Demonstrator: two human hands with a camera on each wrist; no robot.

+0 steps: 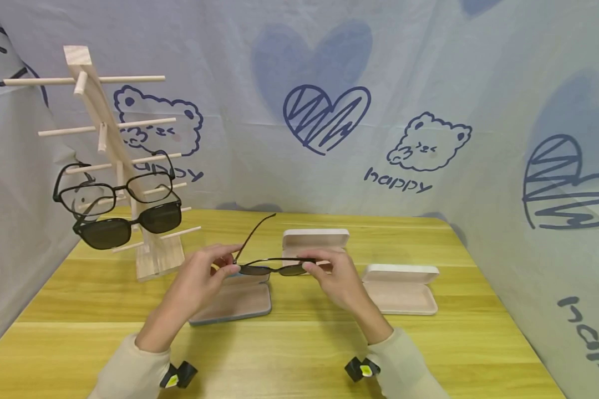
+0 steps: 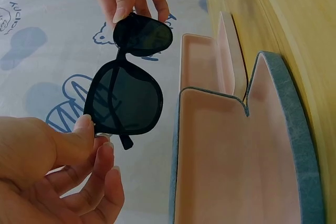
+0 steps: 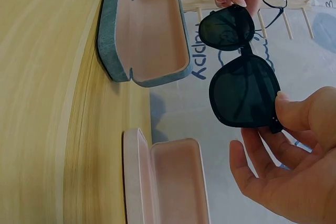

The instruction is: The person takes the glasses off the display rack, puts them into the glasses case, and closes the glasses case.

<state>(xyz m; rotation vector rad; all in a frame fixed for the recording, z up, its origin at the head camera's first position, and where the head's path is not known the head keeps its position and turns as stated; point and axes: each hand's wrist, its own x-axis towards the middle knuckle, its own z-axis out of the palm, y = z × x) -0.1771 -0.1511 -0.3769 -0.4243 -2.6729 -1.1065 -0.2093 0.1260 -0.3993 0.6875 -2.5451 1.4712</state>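
Observation:
A pair of black sunglasses (image 1: 293,270) is held level above the table between both hands. My left hand (image 1: 199,277) pinches the frame's left end by the hinge, thumb on the front. At the other end, my right hand (image 1: 340,277) pinches the frame between thumb and fingers. One temple arm sticks out backward in the head view; in the left wrist view another shows behind the dark lens (image 2: 128,98). Beneath and behind the left hand lies an opened blue-grey glasses case (image 1: 234,305) with a pink lining, partly hidden in the head view.
Two opened pale glasses cases stand on the wooden table, one behind the sunglasses (image 1: 315,238) and one to the right (image 1: 404,299). A wooden peg rack (image 1: 105,105) at left bears clear-lens glasses (image 1: 150,188) and dark sunglasses (image 1: 107,234). Printed cloth (image 1: 244,155) hangs around the table.

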